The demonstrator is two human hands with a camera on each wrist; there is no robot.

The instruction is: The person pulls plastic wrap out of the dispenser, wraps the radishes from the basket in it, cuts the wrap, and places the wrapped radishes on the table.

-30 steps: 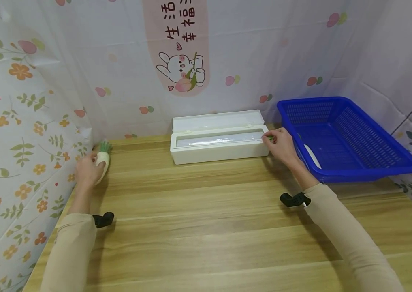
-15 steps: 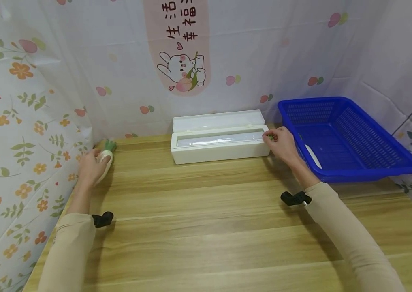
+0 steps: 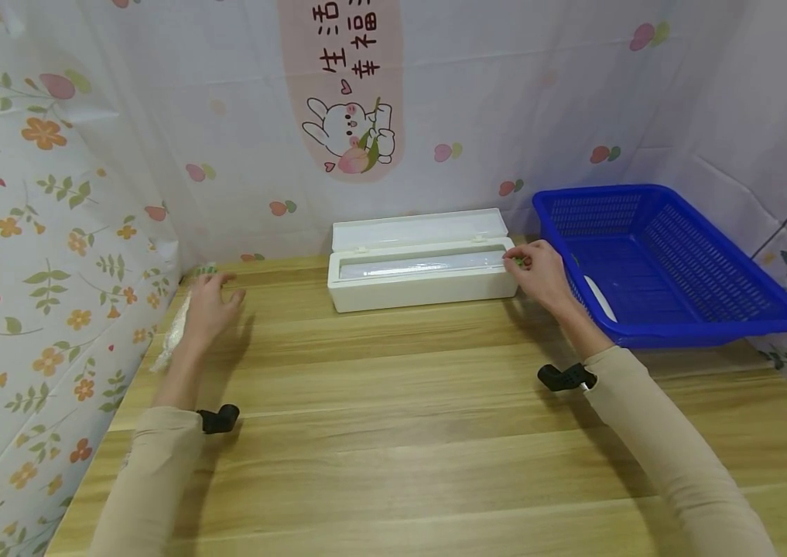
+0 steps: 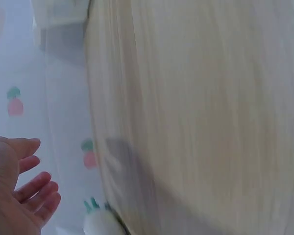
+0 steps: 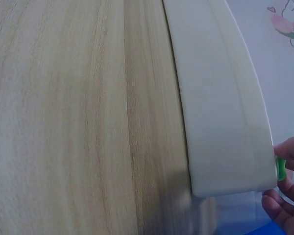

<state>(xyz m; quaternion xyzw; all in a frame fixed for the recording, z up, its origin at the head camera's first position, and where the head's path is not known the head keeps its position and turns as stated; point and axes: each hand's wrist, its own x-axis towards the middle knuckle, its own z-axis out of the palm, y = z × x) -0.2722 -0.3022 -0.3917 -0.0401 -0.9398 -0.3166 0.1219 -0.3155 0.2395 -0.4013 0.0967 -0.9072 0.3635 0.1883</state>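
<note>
Two-handed work at a white box point(image 3: 428, 292) on a wood-grain table point(image 3: 393, 433). The right hand point(image 3: 545, 277) pinches a small green tab point(image 5: 281, 169) between thumb and fingers at the box's right end; the left hand point(image 3: 212, 309) holds nothing, its fingers spread apart. The radish point(image 4: 103, 223), white with a green top, lies at the table's far left, by the patterned wall cloth point(image 3: 491, 93); the left hand partly covers it in the head view, yet the left-wrist view shows the two apart. The step in hand appears to be one of positioning — the radish lying free at the side, the tab held at one end of the box. The next move probably calls for a firm hold on the tab and a steady box, with the left hand free to brace it. Containers: the box has its lid point(image 3: 421, 227) raised behind and a pale, glossy roll point(image 3: 414, 267) lying lengthwise within. At right, the blue basket point(image 3: 699, 333) contains a slender white object point(image 3: 600, 300) along its left wall; a green fragment point(image 3: 573, 259) shows nearby, though neither can be identified with certainty.
</note>
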